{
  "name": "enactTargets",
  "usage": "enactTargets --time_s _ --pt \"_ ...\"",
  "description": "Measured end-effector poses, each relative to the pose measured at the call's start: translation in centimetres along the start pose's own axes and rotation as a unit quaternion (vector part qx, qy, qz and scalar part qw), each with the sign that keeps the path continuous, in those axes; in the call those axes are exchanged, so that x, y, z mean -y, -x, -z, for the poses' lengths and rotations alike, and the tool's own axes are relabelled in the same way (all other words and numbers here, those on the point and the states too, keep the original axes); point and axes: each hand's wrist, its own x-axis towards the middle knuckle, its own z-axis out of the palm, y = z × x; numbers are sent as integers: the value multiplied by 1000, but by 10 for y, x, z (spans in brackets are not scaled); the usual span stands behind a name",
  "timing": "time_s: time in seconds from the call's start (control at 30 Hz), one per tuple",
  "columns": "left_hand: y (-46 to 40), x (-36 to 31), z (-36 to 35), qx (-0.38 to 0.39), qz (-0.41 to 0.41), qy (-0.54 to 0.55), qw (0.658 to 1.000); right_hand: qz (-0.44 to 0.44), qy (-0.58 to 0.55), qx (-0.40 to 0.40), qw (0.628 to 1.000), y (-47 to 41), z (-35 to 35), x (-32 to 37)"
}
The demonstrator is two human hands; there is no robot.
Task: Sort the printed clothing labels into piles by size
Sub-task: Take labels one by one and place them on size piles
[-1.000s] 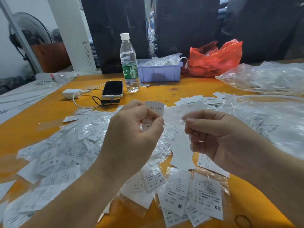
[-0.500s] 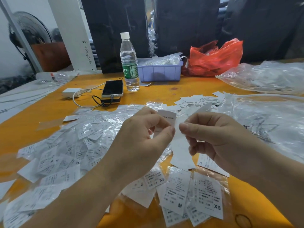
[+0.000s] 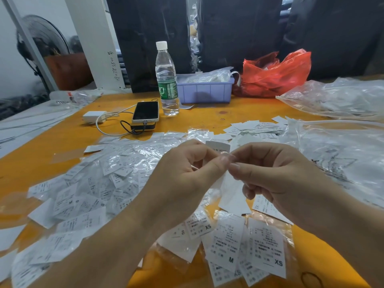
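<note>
While pinched at chest height above the table, label [image 3: 218, 146] upright between both hands, print side partly visible, size mark not readable. Left hand [image 3: 182, 179]: thumb and forefinger closed on the label's near edge, other fingers curled. Right hand [image 3: 276, 175]: thumb and forefinger tips nipped onto the same label, or onto a second blank-backed slip [image 3: 232, 196] hanging just below; cannot tell which. Fingertips of the 2 hands touching, likely peeling 1 label from another.

Directly beneath: sorted-looking labels on cellophane [image 3: 268, 248], marked XS, M, S, overlapping and not cleanly separated by size. An XL slip [image 3: 264, 206] near the right wrist.

Left of hands: large unsorted heap [image 3: 87, 190] under crinkled plastic, many labels, mixed S and M visible. Farther back: another loose scatter [image 3: 255, 127].

Judgement: early stage. Few labels placed, piles barely formed, bulk of the heap untouched.

Beyond: orange table [image 3: 239, 113], phone [image 3: 145, 111] on charger cable, water bottle [image 3: 166, 80], lilac tray [image 3: 204, 91], red bag [image 3: 276, 73], clear bags [image 3: 336, 98] at right.
</note>
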Motion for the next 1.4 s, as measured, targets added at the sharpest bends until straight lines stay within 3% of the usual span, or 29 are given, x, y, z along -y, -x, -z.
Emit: enactTargets --time_s 0.2,0.47,0.6,0.83,1.1,1.4 --pt "0 2 0 -1 8 26 1000 3 -14 -8 1000 -1 0 -2" --pt "0 2 0 -57 -9 74 996 19 50 -20 998 -1 2 -5" --pt "-3 7 3 -85 19 120 989 23 22 -45 998 -3 2 -6" --pt "-5 10 8 -134 9 186 973 22 10 -12 1000 -1 0 -5" --pt "-4 3 4 -112 -7 223 968 31 4 -12 999 -2 -1 -8" --pt "-2 0 1 -96 -8 154 983 21 -36 -16 999 -3 -1 -9"
